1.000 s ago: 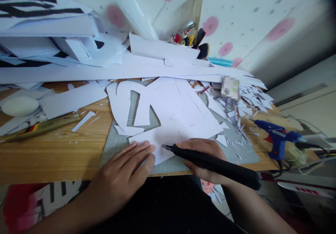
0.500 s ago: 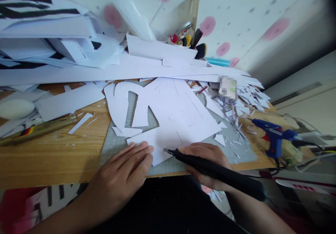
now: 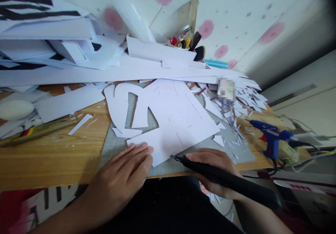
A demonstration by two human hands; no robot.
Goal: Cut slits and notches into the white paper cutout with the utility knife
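A white foam-board sheet (image 3: 173, 122) with cut-out openings on its left and several short slits lies on a grey cutting mat (image 3: 110, 150). My left hand (image 3: 126, 171) rests flat on the sheet's near left corner, fingers stretched out and holding nothing. In my right hand (image 3: 215, 164) is a thick black-handled cutting knife (image 3: 223, 174), gripped like a pen. Its small blade is at the sheet's near edge, right of my left fingertips; whether it touches the board I cannot tell.
A blue glue gun (image 3: 273, 136) lies at the right, near white scraps (image 3: 233, 146). Long white strips (image 3: 105, 75) cross the back, with a tool cup (image 3: 181, 45) behind them. At the left lie a yellow-brown tool (image 3: 39, 130) and a white board piece (image 3: 69, 103).
My right hand has drawn the knife right and slightly toward me, from on the sheet to its near edge. My left hand and the sheet have stayed in place.
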